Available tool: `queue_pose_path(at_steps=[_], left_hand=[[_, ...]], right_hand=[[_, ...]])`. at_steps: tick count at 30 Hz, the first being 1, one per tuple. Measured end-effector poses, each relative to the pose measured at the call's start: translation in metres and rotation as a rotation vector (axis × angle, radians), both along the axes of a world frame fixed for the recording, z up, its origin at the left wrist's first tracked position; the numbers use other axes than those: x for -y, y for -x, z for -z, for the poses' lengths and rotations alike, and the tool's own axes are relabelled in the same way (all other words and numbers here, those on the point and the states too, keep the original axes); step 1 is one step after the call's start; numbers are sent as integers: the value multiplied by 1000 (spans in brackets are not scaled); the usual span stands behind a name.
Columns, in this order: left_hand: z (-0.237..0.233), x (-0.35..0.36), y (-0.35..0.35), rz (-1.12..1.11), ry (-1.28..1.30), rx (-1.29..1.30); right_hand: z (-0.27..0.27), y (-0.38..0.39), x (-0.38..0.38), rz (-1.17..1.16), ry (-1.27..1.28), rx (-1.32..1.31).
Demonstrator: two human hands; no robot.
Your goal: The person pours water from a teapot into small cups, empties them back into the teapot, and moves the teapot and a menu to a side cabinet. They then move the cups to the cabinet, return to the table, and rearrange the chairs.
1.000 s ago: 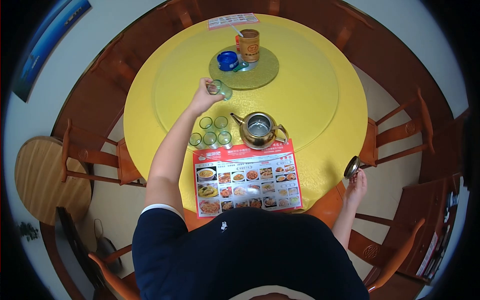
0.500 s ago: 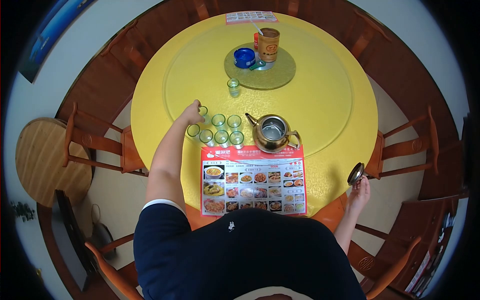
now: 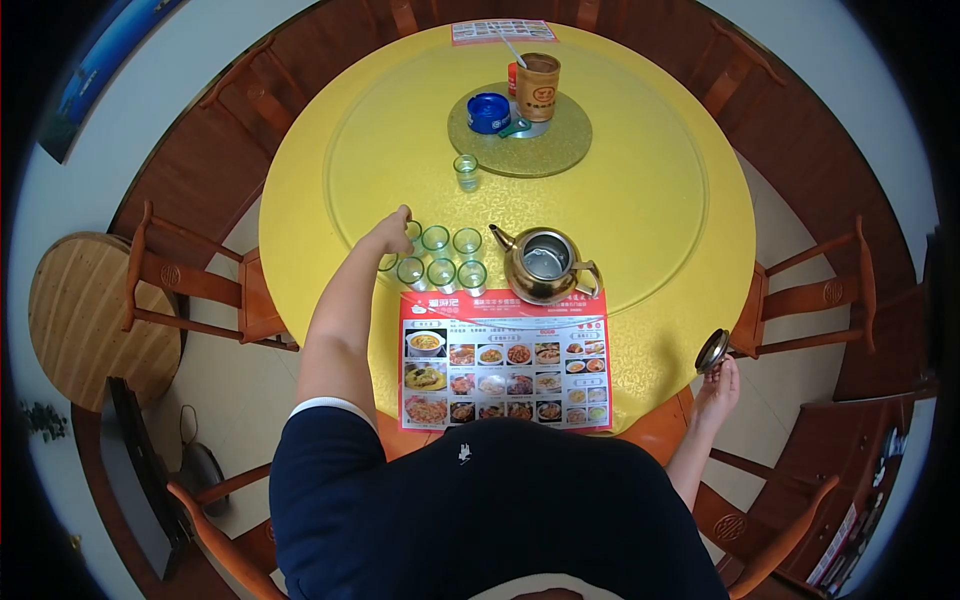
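Menu sheet (image 3: 505, 365) flat at the table's (image 3: 655, 330) near edge. Right hand (image 3: 717, 392) off to the right, fingers pinching a metal lid (image 3: 712, 351) tilted on edge. Just past the sheet, green-rimmed glasses (image 3: 441, 274) in two rows, upright; open-topped brass-coloured teapot (image 3: 541, 268) right of them, spout toward the glasses. Left hand (image 3: 391, 232) narrowed over the back row's left-end glass (image 3: 415, 233); firm grip or light touch, cannot tell. Farther out, lone glass (image 3: 466, 173). Beyond, round turntable (image 3: 520, 160) carrying blue ashtray (image 3: 489, 114) and bamboo-coloured pot (image 3: 540, 93).
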State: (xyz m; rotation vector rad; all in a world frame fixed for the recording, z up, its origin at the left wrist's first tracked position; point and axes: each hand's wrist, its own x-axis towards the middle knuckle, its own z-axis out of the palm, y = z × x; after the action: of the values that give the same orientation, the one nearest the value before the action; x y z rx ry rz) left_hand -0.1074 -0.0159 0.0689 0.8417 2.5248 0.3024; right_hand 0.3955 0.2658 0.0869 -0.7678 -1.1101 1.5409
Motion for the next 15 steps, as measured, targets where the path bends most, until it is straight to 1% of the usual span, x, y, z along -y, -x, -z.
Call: queue_pose_path(at_steps=[7, 9, 12, 15], left_hand=[[-2, -6, -5, 26, -2, 34], [-10, -10, -5, 51, -3, 58], [-23, -22, 7, 25, 71, 114], [-30, -48, 30, -79, -222, 107]], right_hand=[[3, 1, -2, -4, 16, 19], [6, 2, -4, -2, 22, 31], [16, 0, -10, 3, 32, 52], [20, 2, -14, 10, 18, 42]])
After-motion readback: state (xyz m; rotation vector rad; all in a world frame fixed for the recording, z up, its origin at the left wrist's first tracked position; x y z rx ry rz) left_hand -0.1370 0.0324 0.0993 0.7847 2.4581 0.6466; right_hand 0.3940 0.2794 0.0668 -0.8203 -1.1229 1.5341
